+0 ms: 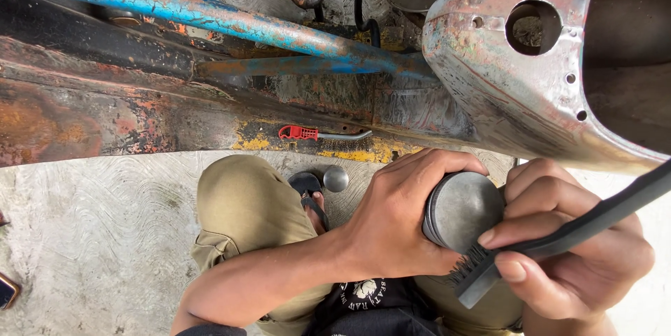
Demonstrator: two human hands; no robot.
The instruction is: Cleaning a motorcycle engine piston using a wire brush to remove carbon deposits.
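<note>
The fingers of the left hand (398,217) wrap tight around a round grey metal piston (461,209), with the thumb below and the other fingers curled over the top. The piston sits in that hand, just above the person's lap, with its flat end facing up. The fingers of the right hand (573,252) are closed on the handle of a black wire brush (552,238), and the brush's bristles touch the lower edge of the piston. I think the piston could slip and fall on the hard floor if the brush pushes too hard, because only one hand holds it. The stiff bristles could also scratch the left thumb, since it is very close to them. Past the hands there is a knee in tan trousers (244,210) and a foot in a black sandal (311,200), with one small grey ball-shaped thing (335,178) beside it. Farther out, one red-handled brush (321,134) lies on the rusty frame (105,98), under one blue pipe (210,15). One rusty metal shell (517,91) with round holes sits above the hands. So I count two hands, two brushes and one piston.
</note>
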